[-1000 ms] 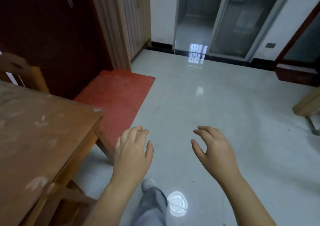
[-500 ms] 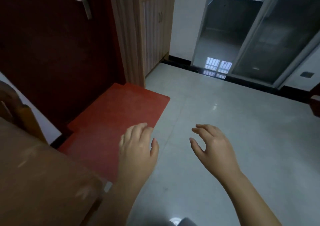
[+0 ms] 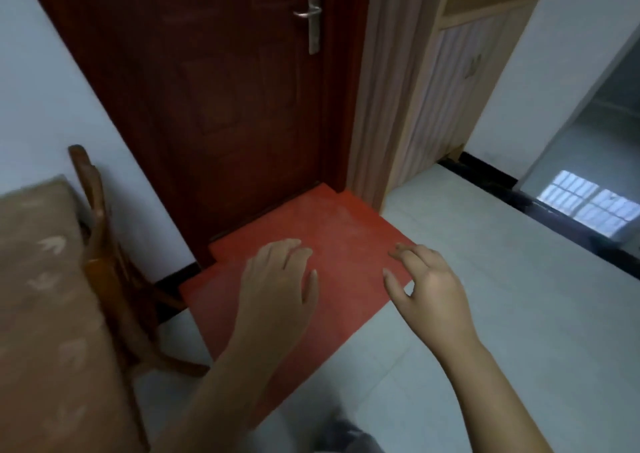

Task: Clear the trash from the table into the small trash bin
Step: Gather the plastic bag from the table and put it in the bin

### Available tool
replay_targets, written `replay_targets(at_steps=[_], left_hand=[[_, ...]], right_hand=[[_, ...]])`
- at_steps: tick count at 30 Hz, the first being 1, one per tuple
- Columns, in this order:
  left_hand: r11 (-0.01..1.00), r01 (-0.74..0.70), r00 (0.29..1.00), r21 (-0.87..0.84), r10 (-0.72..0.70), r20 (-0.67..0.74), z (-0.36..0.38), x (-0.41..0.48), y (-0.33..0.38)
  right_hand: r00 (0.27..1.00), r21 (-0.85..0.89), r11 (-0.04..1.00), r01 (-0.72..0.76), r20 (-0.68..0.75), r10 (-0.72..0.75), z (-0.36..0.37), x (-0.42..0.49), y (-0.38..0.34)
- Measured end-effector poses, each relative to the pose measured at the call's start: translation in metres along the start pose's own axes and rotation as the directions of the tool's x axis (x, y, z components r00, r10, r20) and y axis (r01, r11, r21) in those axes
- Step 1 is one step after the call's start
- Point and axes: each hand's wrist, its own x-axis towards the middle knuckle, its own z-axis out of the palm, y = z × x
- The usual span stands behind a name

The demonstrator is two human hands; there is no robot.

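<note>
Nearest us, the table (image 3: 41, 296) fills the lower left (pale scuffs mark its worn top). We hold our left hand (image 3: 277, 293) and right hand (image 3: 433, 289) palm down, side by side, fingers loosely curled, grasping nothing. Under and beyond them lies a red mat (image 3: 339, 230). A wooden chair (image 3: 100, 244) stands just beside the table, and farthest off is a dark red door (image 3: 225, 88).

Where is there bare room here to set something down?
Pale tiled floor right of the red floor mat is bare. The mat itself, before the dark red door, is bare too. Crowded: the gap between brown wooden table and wooden chair.
</note>
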Motion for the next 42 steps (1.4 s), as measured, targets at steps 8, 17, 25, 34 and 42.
replay_targets(at_steps=[8,17,25,34,42], left_hand=[[0.964,0.241,0.968,0.108,-0.230,-0.103,0.004,0.050,-0.042],[0.862,0.482,0.874,0.156,-0.460,-0.160,0.005,0.097,-0.132],[0.754,0.647,0.745,0.108,-0.597,-0.296,-0.023,0.149,-0.251],[0.663,0.744,0.621,0.079,-0.644,-0.447,-0.062,0.162,-0.352],[0.440,0.896,0.392,0.060,-0.720,-0.573,-0.080,0.123,-0.404]], right_hand=[[0.966,0.129,0.968,0.217,0.118,-0.232,0.062,0.116,-0.006],[0.870,0.215,0.902,0.375,0.255,-0.422,0.154,0.206,-0.056],[0.757,0.263,0.812,0.520,0.299,-0.582,0.241,0.308,-0.156],[0.627,0.410,0.683,0.604,0.284,-0.725,0.319,0.358,-0.269],[0.453,0.589,0.492,0.641,0.226,-0.862,0.379,0.373,-0.364]])
